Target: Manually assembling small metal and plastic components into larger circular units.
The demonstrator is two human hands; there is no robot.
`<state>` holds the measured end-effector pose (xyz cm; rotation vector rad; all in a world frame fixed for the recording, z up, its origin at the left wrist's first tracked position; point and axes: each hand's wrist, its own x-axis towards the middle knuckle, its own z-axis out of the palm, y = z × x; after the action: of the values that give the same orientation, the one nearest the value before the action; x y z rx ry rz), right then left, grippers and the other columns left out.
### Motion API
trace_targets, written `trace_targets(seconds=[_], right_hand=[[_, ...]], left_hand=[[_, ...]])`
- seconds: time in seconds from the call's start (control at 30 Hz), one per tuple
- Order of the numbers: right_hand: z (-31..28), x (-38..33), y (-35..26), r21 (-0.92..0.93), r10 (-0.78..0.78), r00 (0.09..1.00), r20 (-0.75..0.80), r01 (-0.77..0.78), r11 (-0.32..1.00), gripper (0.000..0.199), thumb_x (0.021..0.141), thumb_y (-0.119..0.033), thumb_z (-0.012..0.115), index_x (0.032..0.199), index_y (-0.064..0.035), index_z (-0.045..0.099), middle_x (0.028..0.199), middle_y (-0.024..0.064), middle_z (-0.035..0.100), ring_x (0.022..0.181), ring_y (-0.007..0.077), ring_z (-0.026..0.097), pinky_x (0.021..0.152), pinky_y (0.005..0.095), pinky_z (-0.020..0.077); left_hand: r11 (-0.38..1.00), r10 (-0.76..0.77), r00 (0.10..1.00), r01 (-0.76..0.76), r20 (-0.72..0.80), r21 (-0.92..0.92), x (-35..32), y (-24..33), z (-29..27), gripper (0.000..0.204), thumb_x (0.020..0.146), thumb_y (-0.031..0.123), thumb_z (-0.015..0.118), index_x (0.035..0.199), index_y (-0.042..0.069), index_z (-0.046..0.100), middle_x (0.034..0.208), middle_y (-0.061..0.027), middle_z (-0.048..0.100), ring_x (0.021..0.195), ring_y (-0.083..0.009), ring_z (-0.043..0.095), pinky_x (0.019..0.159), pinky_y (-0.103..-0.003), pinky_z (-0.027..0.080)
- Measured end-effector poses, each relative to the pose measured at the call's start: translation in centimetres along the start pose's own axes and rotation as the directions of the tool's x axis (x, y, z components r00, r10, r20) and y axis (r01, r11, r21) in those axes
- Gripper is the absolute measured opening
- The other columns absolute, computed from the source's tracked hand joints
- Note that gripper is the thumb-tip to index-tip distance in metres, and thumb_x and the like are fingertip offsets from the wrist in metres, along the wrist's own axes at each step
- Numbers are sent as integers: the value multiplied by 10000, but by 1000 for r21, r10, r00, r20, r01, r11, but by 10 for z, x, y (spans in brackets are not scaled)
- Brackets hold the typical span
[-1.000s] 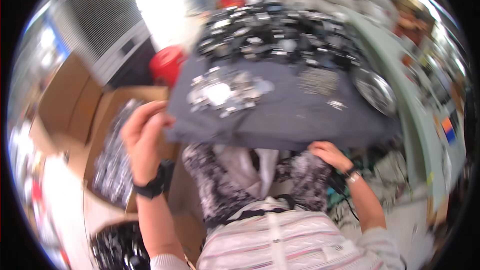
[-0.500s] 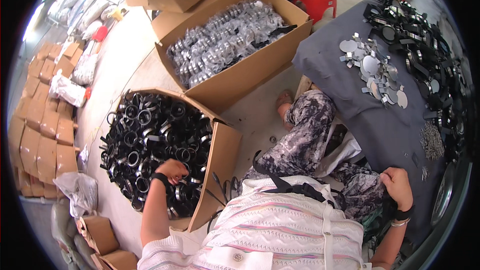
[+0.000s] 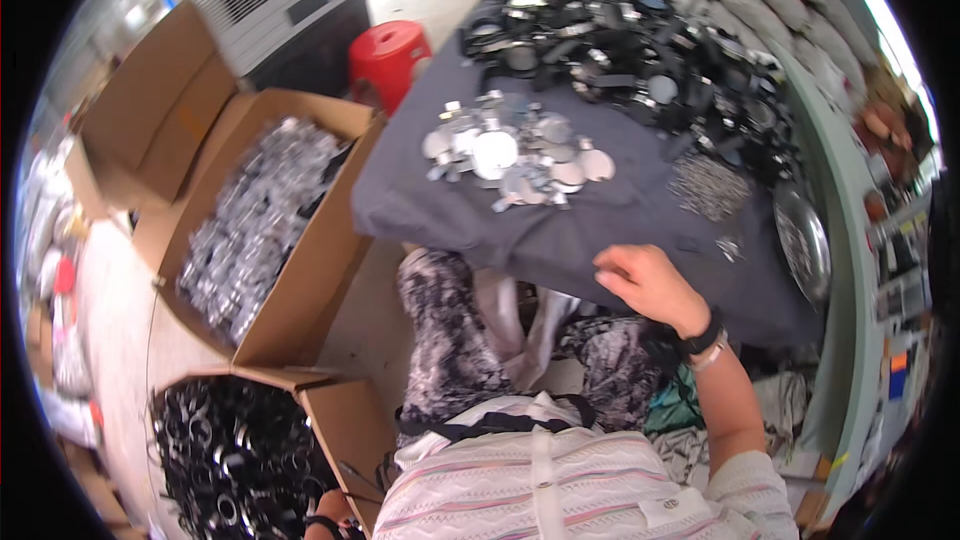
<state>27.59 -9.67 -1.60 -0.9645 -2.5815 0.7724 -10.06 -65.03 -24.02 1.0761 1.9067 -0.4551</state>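
My right hand (image 3: 652,285) hovers over the near part of the grey cloth (image 3: 450,202) on the table, fingers loosely bent and somewhat apart, with nothing visible in them. Beyond it lies a pile of flat silver discs (image 3: 495,155) with small tabs. At the right is a heap of tiny metal pieces (image 3: 710,187), too small to name. Low on the left, my left hand (image 3: 336,506) is at the near right edge of a cardboard box (image 3: 345,430). Black ring-shaped parts (image 3: 228,455) fill that box. The left fingers are mostly hidden and blurred.
Black parts with shiny round faces (image 3: 640,60) are heaped along the table's far side. A metal dish (image 3: 802,243) is at its right edge. A larger carton (image 3: 320,285) holds bagged silver parts (image 3: 262,225). Behind stand a red stool (image 3: 390,58) and a large vented unit (image 3: 300,10).
The view has swung right toward the table. My right hand has moved from beside my knee to over the cloth. My left hand has moved to the box's near right edge.
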Motion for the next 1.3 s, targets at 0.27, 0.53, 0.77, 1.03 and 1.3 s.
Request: trace_targets(seconds=[0.27,0.53,0.77,1.03,1.3], right_hand=[[-2,51,12,34,-42,966,-254,52,998,196,796,-131,632,961,-26,631,799,146,602,719,327,607,648,414,470],[34,101,6,-499,-61,987,-148,-22,866,120,769,-93,631,852,-22,582,852,147,547,803,323,603,670,423,489],[20,92,6,-521,-299,868,-396,55,852,61,796,-90,551,781,-31,555,804,120,580,758,309,624,644,405,507],[-18,38,0,-67,54,736,-675,-134,989,99,836,-98,586,832,-21,524,736,164,625,688,369,612,615,464,476],[-12,-6,8,-149,97,783,-614,-236,960,100,832,-100,583,828,-18,526,764,160,626,709,368,613,630,454,481]], left_hand=[[528,-461,832,-24,-310,-849,4,-10,-130,491,922,422,463,620,44,548,512,-72,502,355,-187,453,295,-312,361],[201,-368,672,-617,-642,-761,-38,46,-275,416,971,486,409,877,107,552,636,17,448,509,-82,419,417,-234,383],[-185,70,565,-802,-822,-567,-23,185,-352,259,983,327,472,974,75,531,835,-29,541,623,-177,599,513,-286,486],[-653,344,498,-483,-796,-583,35,370,-415,157,942,260,564,982,111,534,826,-36,619,687,-266,667,538,-308,507],[-526,253,648,-532,-719,-664,82,418,-400,232,936,161,556,1145,93,482,797,-86,618,604,-224,649,488,-283,503]])
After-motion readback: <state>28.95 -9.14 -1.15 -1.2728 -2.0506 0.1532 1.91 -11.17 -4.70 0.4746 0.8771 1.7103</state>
